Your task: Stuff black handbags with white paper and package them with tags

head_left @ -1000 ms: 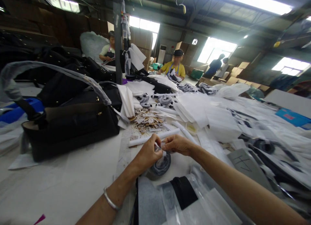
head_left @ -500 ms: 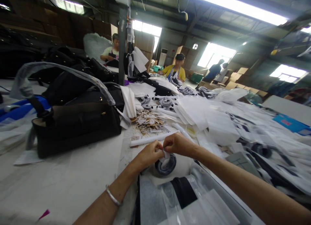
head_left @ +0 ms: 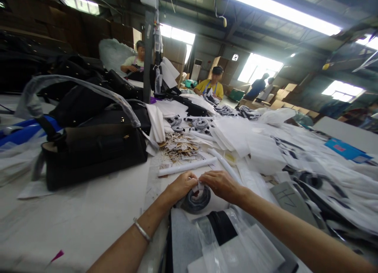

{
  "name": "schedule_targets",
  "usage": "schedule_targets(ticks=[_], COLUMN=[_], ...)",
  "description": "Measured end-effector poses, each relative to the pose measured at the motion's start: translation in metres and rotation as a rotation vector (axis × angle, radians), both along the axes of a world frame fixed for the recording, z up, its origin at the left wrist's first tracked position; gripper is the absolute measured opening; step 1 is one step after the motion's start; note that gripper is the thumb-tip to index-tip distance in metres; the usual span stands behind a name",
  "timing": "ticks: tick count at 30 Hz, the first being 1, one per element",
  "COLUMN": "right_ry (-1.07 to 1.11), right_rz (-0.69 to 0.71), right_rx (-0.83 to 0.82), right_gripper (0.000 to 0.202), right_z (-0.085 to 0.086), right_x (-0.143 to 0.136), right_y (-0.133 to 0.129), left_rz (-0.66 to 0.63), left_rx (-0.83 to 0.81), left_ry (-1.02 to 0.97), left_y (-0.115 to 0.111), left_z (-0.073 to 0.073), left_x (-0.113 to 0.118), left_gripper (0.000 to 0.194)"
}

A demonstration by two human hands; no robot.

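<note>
On cluttered white worktable, L hand & R hand pinch white strip atop coiled grey plastic-wrapped strap, prob. light, bendy, slippery, best gripped at rim.

A pale worktable is supporting assorted goods. At left, a black handbag is standing upright. Near its right end, string tags are lying heaped; just nearer the viewer, a white tube is lying crosswise. White sheets are spreading rightward beyond the tags. A gray coil is sitting low near the tube, its contact with the tabletop remaining unclear.
</note>
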State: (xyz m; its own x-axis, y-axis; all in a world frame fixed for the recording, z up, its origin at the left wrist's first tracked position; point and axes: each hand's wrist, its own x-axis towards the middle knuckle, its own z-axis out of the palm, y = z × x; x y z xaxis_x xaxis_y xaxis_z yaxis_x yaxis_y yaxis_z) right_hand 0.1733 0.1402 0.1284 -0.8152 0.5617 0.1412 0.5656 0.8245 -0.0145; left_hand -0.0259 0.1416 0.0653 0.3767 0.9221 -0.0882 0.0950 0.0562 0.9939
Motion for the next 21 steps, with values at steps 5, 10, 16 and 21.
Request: schedule_targets(ticks=[5,10,16,21], right_ry=[0.032,0.016,0.413,0.775], right_rz=[-0.065,-0.3,-0.456,-0.767], right_rx=[0.048,0.011,-0.314,-0.161], right_gripper=[0.042,0.069,0.05,0.034], right_z=[-0.006,-0.019,0.011,0.055], right_x=[-0.009,-0.018,-0.002,0.106], right_y=[-0.025,-0.047,-0.056,-0.089], left_rz=[0.022,0.03,0.017,0.008], left_rx=[-0.098,-0.131,-0.149,-0.19], left_ry=[-0.137,-0.193,-0.216,-0.198], left_y=[-0.002,-0.001,-0.001,0.005], left_z=[0.003,0.006,0.01,0.016], left_x=[-0.002,-0.003,-0.006,-0.014], left_gripper=[0.026,0.039,0.043,0.047])
